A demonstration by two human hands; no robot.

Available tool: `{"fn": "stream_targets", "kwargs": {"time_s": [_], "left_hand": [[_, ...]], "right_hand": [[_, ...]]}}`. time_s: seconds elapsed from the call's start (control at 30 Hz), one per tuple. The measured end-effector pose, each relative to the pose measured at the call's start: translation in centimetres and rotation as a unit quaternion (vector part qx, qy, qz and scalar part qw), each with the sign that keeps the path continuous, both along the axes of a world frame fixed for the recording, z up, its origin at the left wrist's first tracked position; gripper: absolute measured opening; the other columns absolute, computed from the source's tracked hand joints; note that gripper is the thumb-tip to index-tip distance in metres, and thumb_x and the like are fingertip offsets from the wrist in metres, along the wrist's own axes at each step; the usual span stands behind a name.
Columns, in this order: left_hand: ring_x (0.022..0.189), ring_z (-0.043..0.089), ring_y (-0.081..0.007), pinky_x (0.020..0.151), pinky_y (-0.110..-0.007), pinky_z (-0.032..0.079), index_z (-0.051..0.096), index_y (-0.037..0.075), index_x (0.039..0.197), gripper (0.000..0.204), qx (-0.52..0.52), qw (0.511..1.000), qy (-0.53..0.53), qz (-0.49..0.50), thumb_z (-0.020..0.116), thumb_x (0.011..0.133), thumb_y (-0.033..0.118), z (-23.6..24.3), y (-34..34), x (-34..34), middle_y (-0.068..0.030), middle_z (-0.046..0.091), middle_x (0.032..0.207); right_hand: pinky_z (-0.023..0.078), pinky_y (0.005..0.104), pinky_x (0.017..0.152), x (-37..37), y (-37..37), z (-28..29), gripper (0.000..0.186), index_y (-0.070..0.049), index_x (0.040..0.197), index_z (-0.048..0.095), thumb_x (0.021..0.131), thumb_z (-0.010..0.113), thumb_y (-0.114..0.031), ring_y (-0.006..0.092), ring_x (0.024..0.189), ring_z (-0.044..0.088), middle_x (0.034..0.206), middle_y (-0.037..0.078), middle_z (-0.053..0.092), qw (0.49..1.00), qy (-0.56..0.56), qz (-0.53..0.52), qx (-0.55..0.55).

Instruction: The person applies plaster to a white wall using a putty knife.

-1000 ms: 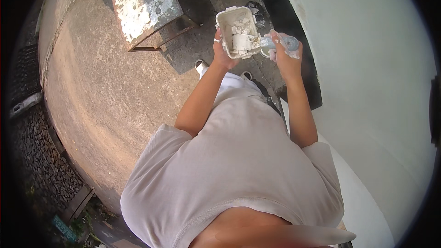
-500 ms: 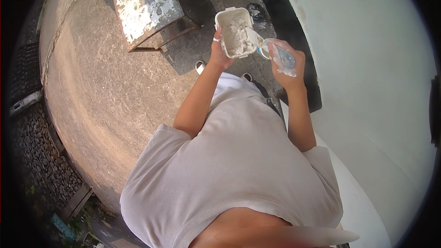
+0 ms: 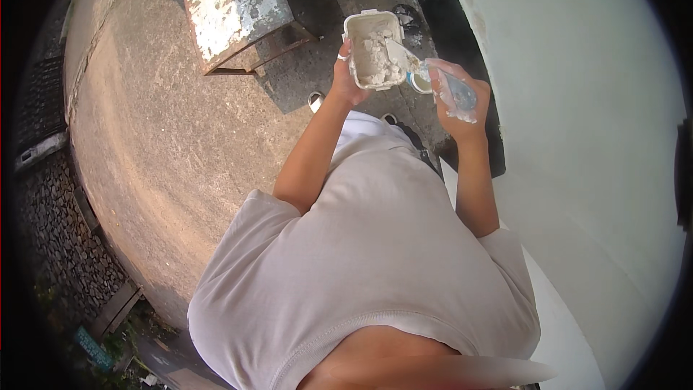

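My left hand (image 3: 348, 81) is closed on the near left side of a white plastic tub (image 3: 351, 31) with rounded corners. Lumpy white paste (image 3: 377, 58) lies inside it, mostly toward the middle and right. My right hand (image 3: 460, 97) grips a putty knife (image 3: 458, 94) by its bluish, see-through handle, which is smeared with white. Its pale blade (image 3: 401, 52) reaches over the right rim into the tub; whether it touches the paste I cannot tell. Below the blade shows a round, blue-and-white open container (image 3: 419, 83), partly hidden by the knife and hand.
A worn metal table (image 3: 238, 11) with peeling paint stands ahead on the left, on the concrete floor (image 3: 166, 123). Along my right rises a pale wall (image 3: 577, 137) with a dark band (image 3: 462, 50) at its foot. A black plastic bag (image 3: 410, 20) lies beyond the tub.
My right hand and the putty knife have shifted slightly to the right, so the blade sits a little further from the tub's middle. The tub has moved slightly right too.
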State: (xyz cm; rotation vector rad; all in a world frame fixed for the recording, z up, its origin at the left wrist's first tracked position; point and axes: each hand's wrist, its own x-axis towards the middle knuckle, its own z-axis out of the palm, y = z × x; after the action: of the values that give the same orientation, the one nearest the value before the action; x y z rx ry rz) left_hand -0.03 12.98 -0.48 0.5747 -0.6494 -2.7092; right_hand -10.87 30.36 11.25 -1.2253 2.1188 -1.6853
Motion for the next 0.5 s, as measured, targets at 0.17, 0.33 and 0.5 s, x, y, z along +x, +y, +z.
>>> {"fn": "stream_targets", "kwargs": {"time_s": [0.17,0.33,0.5], "left_hand": [[0.125,0.057,-0.0332,0.105,-0.054,0.048,0.043,0.010,0.147,0.088,0.003,1.000,-0.004,-0.019,0.056,0.086,0.071,0.3,0.1,-0.4,-0.0142,0.055,0.140],[0.127,0.055,-0.0337,0.106,-0.053,0.046,0.042,0.009,0.148,0.088,0.011,1.000,-0.008,-0.026,0.056,0.087,0.071,1.0,0.4,-0.8,-0.0142,0.054,0.141],[0.127,0.055,-0.0336,0.107,-0.053,0.045,0.043,0.008,0.148,0.086,-0.003,1.000,-0.003,-0.028,0.055,0.088,0.070,0.8,0.4,-1.5,-0.0145,0.054,0.141]], "right_hand": [[0.054,0.0262,0.070,-0.7,-0.8,-2.0,0.019,0.000,0.104,0.072,0.085,0.075,-0.002,0.0170,0.074,0.073,0.088,0.015,0.075,0.999,-0.013,0.027,0.024],[0.054,0.0260,0.069,-0.6,-0.2,0.3,0.018,0.001,0.103,0.072,0.084,0.073,0.000,0.0170,0.072,0.072,0.088,0.015,0.075,1.000,-0.018,0.011,0.018],[0.054,0.0256,0.070,-0.8,-0.5,-1.4,0.018,0.001,0.102,0.072,0.084,0.072,0.002,0.0154,0.074,0.073,0.088,0.014,0.075,1.000,0.008,0.005,-0.018]]}}
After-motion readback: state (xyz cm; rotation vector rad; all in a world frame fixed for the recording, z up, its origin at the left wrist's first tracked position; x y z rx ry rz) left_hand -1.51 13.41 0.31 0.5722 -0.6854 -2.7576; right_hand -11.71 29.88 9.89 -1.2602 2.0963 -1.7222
